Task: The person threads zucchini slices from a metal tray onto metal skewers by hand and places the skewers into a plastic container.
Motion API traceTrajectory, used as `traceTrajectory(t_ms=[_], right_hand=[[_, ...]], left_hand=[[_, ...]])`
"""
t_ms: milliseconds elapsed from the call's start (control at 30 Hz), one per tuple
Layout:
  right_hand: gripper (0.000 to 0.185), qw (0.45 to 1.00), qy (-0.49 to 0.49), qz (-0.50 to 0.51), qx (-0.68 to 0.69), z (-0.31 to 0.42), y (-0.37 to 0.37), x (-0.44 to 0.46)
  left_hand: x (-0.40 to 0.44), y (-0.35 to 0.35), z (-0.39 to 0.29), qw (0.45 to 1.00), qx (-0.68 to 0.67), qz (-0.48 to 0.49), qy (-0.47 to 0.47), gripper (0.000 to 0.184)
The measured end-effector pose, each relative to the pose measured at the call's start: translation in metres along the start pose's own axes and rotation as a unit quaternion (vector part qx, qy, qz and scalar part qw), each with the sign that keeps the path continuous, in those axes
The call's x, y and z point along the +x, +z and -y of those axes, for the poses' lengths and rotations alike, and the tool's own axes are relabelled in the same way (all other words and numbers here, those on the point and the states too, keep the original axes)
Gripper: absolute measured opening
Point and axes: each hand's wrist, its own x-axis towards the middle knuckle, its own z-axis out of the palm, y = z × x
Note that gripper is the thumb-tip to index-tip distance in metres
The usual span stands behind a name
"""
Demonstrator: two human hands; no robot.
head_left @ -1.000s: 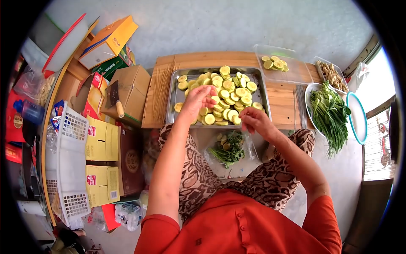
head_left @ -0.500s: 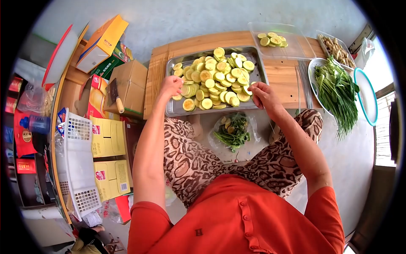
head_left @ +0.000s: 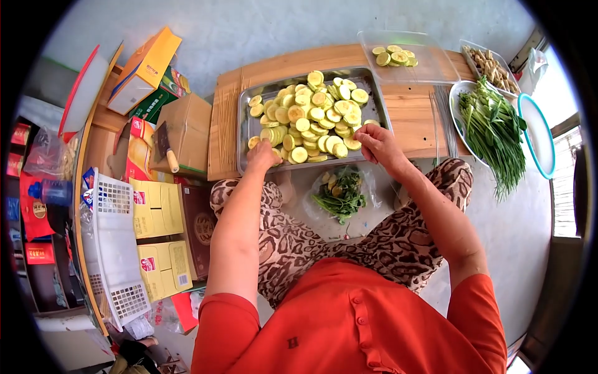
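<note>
A metal tray (head_left: 385,112) on the wooden table holds a heap of zucchini slices (head_left: 302,115). Over the tray's front left corner is my left hand (head_left: 264,156), its fingers closed around a zucchini slice (head_left: 253,142). My right hand (head_left: 377,144) is pinched near the tray's right edge, beside a slice; what it holds is too thin or hidden to make out. Thin wooden skewers (head_left: 227,121) lie along the table to the left of the tray. To its right are thin metal skewers (head_left: 445,121).
A clear container (head_left: 436,65) with several slices is at the back right. Beyond are a bowl of greens (head_left: 458,100), a box of roots (head_left: 492,65) and a blue-rimmed lid (head_left: 537,134). Cartons (head_left: 187,128), a knife (head_left: 167,149) and a white basket (head_left: 112,243) are left. Bagged greens (head_left: 339,196) lie below.
My left hand has gone down to the slices at the tray's front left corner. My right hand stays pinched near the right edge. The view has shifted slightly.
</note>
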Motion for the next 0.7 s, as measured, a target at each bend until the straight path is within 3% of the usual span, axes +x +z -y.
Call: traceTrajectory(t_ms=[67,167,200,267,300,367,400,467,500,533,600,700], right_hand=[[0.015,1.000,0.000,0.003,0.005,0.001,-0.003,0.002],[0.015,1.000,0.002,-0.002,0.000,0.002,-0.005,0.000],[0.015,1.000,-0.003,-0.001,-0.001,0.002,-0.004,0.000],[0.015,0.998,-0.044,-0.020,-0.035,-0.001,-0.003,0.001],[0.015,0.996,-0.055,-0.028,-0.057,0.003,0.000,-0.001],[0.015,0.995,-0.072,-0.019,-0.072,0.015,0.011,-0.007],[0.015,0.993,-0.081,-0.015,-0.084,0.022,0.016,-0.011],[0.015,0.995,-0.073,0.013,-0.072,0.051,0.038,-0.025],[0.015,0.994,-0.087,0.026,-0.063,0.060,0.048,-0.028],[0.015,0.993,-0.101,0.041,-0.054,0.064,0.057,-0.028],[0.015,0.994,-0.098,0.056,-0.015,0.065,0.074,-0.026],[0.015,0.995,-0.079,0.057,0.021,0.057,0.093,-0.025]], left_hand=[[0.009,0.001,0.006,1.000,-0.013,-0.015,0.001,0.065],[0.005,-0.032,0.009,0.966,-0.240,0.096,-0.027,0.054],[0.004,-0.044,0.010,0.932,-0.353,0.078,-0.006,0.052],[-0.002,-0.064,0.016,0.777,-0.620,0.086,0.061,0.047],[-0.012,-0.077,0.016,0.776,-0.622,0.079,0.062,0.047],[-0.024,-0.099,0.011,0.563,-0.803,0.076,0.178,0.044],[-0.026,-0.104,0.009,0.563,-0.802,0.071,0.184,0.044],[-0.031,-0.107,0.004,0.406,-0.887,0.090,0.200,0.043],[-0.029,-0.102,0.002,0.369,-0.899,0.098,0.213,0.044],[-0.025,-0.097,0.000,0.368,-0.899,0.097,0.214,0.044],[-0.019,-0.086,-0.006,0.283,-0.924,0.130,0.223,0.044],[-0.015,-0.076,-0.015,0.256,-0.944,0.085,0.188,0.045]])
